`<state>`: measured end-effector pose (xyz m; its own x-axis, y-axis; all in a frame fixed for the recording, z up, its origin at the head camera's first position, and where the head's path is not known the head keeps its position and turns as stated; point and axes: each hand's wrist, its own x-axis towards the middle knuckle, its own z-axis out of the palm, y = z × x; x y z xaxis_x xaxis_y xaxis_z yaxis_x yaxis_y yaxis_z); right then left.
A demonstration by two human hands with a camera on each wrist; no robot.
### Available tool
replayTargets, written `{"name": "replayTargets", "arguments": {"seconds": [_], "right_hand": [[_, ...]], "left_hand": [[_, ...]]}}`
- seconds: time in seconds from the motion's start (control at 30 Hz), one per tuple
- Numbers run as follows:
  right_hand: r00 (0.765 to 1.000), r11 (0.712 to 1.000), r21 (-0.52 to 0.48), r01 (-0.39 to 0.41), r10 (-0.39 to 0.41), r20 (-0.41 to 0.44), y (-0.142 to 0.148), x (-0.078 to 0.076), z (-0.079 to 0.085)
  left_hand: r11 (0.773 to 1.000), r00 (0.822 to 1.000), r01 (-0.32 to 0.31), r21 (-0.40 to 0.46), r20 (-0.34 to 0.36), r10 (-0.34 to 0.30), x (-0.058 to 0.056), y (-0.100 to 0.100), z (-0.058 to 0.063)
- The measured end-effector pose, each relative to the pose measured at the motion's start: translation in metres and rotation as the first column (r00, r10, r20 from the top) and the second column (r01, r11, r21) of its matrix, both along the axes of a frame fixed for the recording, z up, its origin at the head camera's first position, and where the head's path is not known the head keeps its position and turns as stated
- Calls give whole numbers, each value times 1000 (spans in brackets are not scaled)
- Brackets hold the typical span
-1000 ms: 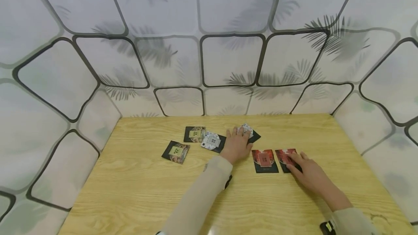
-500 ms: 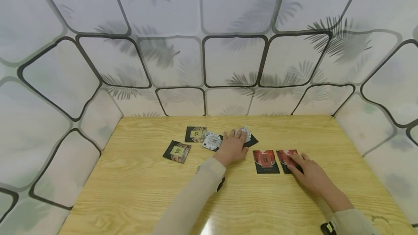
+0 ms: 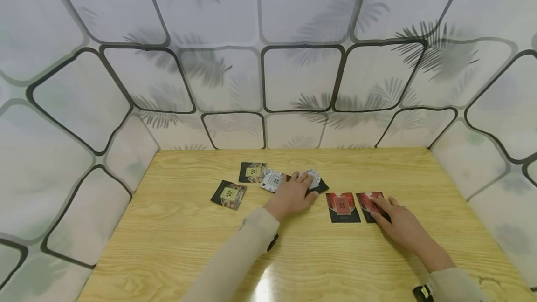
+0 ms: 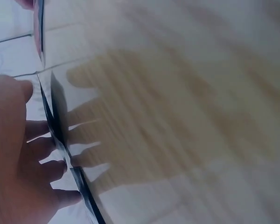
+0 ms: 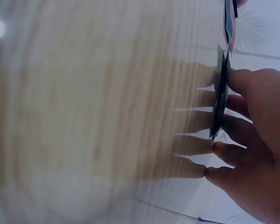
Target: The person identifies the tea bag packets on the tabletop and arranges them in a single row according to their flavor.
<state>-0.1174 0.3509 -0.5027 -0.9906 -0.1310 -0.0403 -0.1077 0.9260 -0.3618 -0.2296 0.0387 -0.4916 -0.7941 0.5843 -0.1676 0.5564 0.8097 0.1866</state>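
My left hand (image 3: 291, 196) lies palm down with fingers extended on a white-and-black flat packet (image 3: 321, 186), partly covering it. Its fingertips also overlap the black end of a second white packet (image 3: 271, 180). In the left wrist view, the fingers touch dark packets (image 4: 86, 196) seen edge-on. My right hand (image 3: 400, 223) rests its fingers and thumb on a red-and-black packet (image 3: 368, 202), hiding its right part. The right wrist view has this packet (image 5: 219, 102) edge-on under the thumb and fingers. Just left of it lies another red packet (image 3: 342, 207).
Two black packets with yellow labels lie at the left, one farther back (image 3: 253, 172) and one tilted nearer (image 3: 228, 195). The wooden table (image 3: 168, 246) meets a patterned cloth wall (image 3: 302, 78) at the back and sides.
My left hand has slid left and slightly nearer, and the white packet under it has moved left toward the other white one. My right hand stays in place on the red packet.
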Motion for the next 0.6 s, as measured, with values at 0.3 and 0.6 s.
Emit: {"name": "replayTargets", "arguments": {"seconds": [0.3,0.6], "right_hand": [[1000,1000,8,-1,1,-10,0,0,1],[1000,1000,7,6,-6,-2,-1,1,2]], "left_hand": [[997,994,63,-52,-85,-67,5,-17,-4],[992,991,98,-77,-86,-105,15,-29,-4]]}}
